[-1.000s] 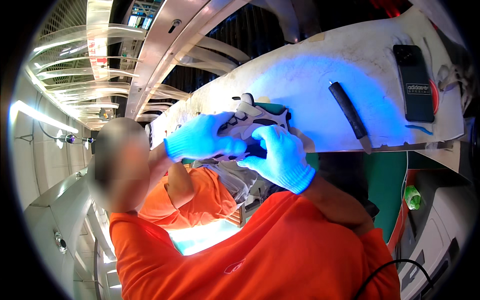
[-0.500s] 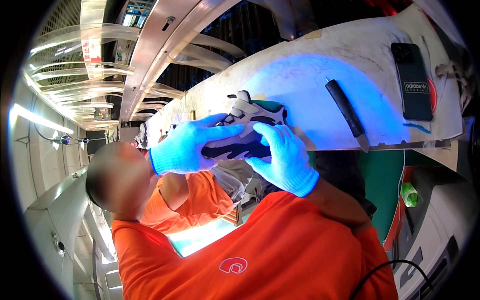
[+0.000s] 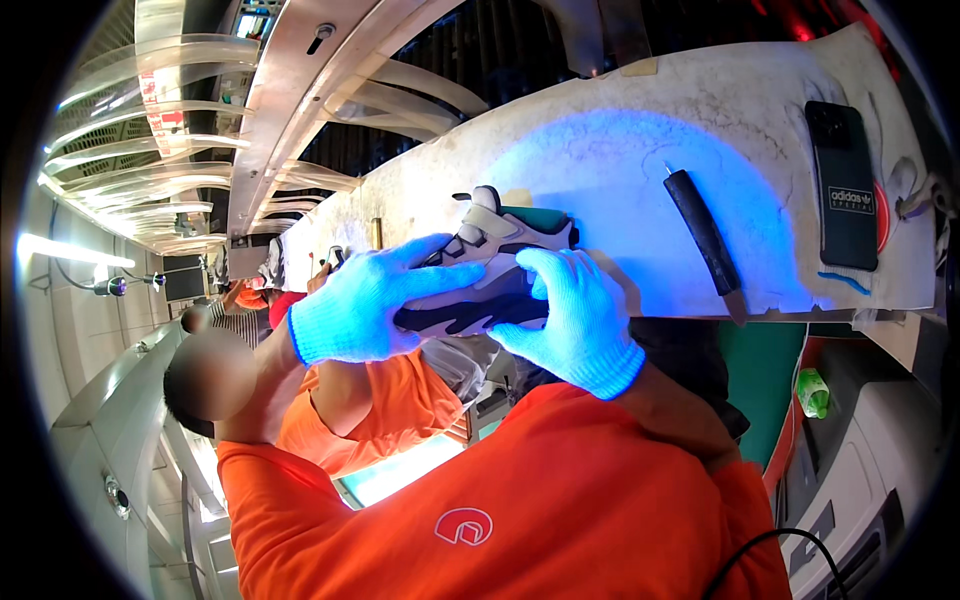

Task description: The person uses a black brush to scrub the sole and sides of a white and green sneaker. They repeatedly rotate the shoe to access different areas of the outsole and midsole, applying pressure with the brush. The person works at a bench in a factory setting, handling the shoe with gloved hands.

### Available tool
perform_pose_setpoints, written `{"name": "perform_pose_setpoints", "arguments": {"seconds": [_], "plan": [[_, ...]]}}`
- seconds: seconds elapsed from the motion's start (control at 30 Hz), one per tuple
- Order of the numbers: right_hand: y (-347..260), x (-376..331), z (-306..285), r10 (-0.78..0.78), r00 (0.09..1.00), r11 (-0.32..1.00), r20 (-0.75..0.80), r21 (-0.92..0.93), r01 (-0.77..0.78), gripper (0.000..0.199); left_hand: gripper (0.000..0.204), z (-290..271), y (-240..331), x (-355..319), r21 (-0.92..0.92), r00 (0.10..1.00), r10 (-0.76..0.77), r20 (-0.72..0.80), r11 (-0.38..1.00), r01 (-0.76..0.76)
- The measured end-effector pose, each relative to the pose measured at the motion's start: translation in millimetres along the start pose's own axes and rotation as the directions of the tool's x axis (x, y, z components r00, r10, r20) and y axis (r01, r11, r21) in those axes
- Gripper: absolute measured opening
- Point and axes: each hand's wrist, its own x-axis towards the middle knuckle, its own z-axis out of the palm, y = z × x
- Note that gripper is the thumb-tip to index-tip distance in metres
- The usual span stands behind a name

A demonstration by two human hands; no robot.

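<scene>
Head view: the left hand (image 3: 365, 302), fingers extended, and half-curled right hand (image 3: 585, 325) grip the shoe (image 3: 500, 284) at the surface's (image 3: 640, 195) near edge; upper and sole look joined; what remains, I cannot tell.

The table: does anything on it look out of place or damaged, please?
Yes, perhaps the tool: its blade tip sticks out past the near edge of the table, where it could be bumped. The white tabletop also looks smudged with dark marks.

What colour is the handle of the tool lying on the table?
Black handle, best seen in head view.
</scene>
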Motion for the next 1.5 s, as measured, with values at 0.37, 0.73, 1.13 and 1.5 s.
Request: {"name": "perform_pose_setpoints", "arguments": {"seconds": [0.37,0.73,1.13,1.5], "plan": [[-3,6,7,0.124,0.990,0.992,0.070,0.009,-0.125,0.078,0.129,0,-4,48,-0.195,0.802,-0.521,0.291,0.788,0.583],[-10,7,21,0.080,0.997,0.993,0.003,-0.084,-0.079,0.077,0.092,16,0,64,-0.295,0.838,-0.534,0.108,0.788,0.540],[-15,-78,-44,0.358,0.932,0.810,-0.050,0.513,-0.283,0.084,0.127,110,23,-22,-0.896,0.893,0.079,-0.444,-0.021,-0.443],[-34,-92,-48,0.725,0.684,0.483,0.081,0.648,-0.589,0.072,0.082,219,109,21,-0.828,0.799,-0.536,-0.272,-0.292,-0.478]]}}
